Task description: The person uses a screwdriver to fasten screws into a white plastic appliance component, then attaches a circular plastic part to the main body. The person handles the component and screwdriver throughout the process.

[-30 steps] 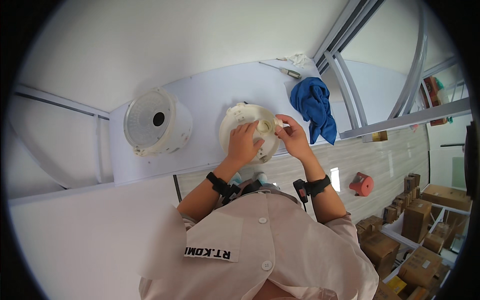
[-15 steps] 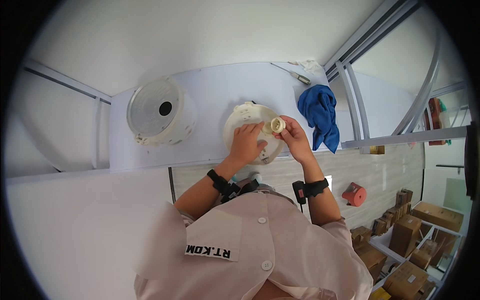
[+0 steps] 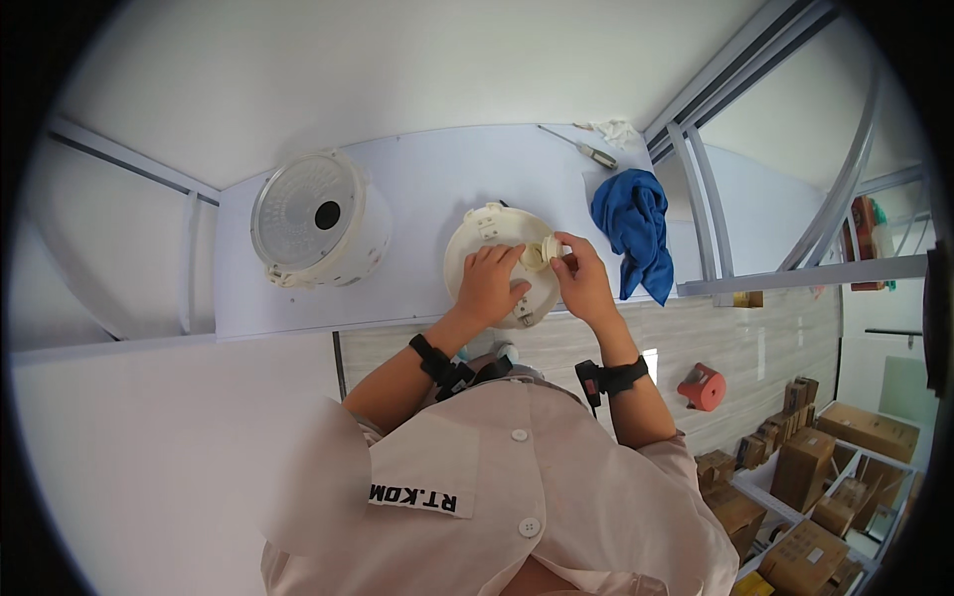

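A round cream lid-like cover [image 3: 534, 310], with small fittings along its rim, sits at the middle of the table near its front edge. My left hand [image 3: 488, 285] lies across it, fingers stretched out and thumb apart, fingertips near a small raised part by its right side. A small round cream cap [image 3: 553, 247] is pinched between the thumb and fingers of my right hand [image 3: 585, 282]. The cap is tilted onto its edge at the cover's right side, touching or very near the raised part; I cannot tell which.
At the left stands a white drum-shaped housing [image 3: 373, 233] with a grey disc and black centre. On the right lie a blue cloth [image 3: 632, 223], a screwdriver [image 3: 596, 155] and crumpled white material [image 3: 618, 132]. A metal frame [image 3: 701, 204] rises beyond the table's right end.
My right hand has turned the cap, so its open face no longer points up and its side shows. It has shifted slightly left; my left hand has stayed put.
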Available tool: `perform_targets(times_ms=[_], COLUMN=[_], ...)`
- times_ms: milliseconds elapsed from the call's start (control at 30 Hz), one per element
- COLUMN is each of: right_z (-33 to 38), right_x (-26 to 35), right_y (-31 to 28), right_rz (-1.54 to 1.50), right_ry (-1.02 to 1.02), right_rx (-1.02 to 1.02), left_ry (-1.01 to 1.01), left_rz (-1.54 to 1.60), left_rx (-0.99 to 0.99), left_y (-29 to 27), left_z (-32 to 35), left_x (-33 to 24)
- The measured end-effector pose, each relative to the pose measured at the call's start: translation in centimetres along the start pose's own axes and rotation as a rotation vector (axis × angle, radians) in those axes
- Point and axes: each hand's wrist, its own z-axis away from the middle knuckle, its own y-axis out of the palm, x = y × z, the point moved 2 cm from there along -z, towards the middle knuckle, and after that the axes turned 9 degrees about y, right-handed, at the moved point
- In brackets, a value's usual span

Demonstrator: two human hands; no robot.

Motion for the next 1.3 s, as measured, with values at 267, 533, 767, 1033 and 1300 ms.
perform_targets(times_ms=[267, 533, 767, 1033, 1300], right_z=[-0.1, -0.9, -1.0, -1.2, -2.0], right_x=[1.0, 0.8, 1.0, 0.6, 1.2], right_y=[1.7, 2.3, 3.2, 3.6, 3.6], right_rz=[0.346, 0.524, 0.758, 0.770, 0.812], right_ry=[-0.188, -0.250, -0.281, -0.216, -0.195], right_rx=[-0.057, -0.072, -0.121, -0.062, -0.024], left_ry=[0.012, 0.015, 0.014, 0.031, 0.010], left_rz=[0.140, 0.147, 0.139, 0.123, 0.118], left_rx=[-0.104, -0.091, -0.082, -0.124, -0.100], left_y=[0.2, 0.0, 0.0, 0.3, 0.4], left_z=[-0.7, -0.9, -0.9, -0.8, -0.8], left_x=[1.0, 1.0, 1.1, 1.2, 1.3])
